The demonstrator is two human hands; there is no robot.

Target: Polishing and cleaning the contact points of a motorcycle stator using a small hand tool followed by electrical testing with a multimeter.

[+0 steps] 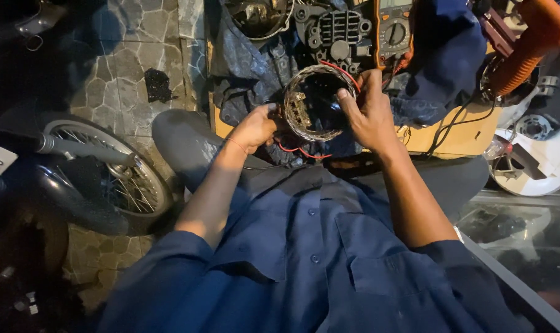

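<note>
A round metal motor part (314,105) with a dark hollow middle, copper windings along its rim and red wires hanging from it is held up in front of my chest. My left hand (254,128) grips its left rim. My right hand (369,111) grips its right rim, fingers over the top edge. Both forearms come up from the blue work shirt I wear. My knees in grey trousers sit just below the part.
A multimeter (394,31) with an orange edge and a black plastic housing (332,31) lie on the low wooden board (465,139) ahead. An orange ribbed hose (533,46) is at top right. A motorbike wheel (116,169) stands at my left on stone paving.
</note>
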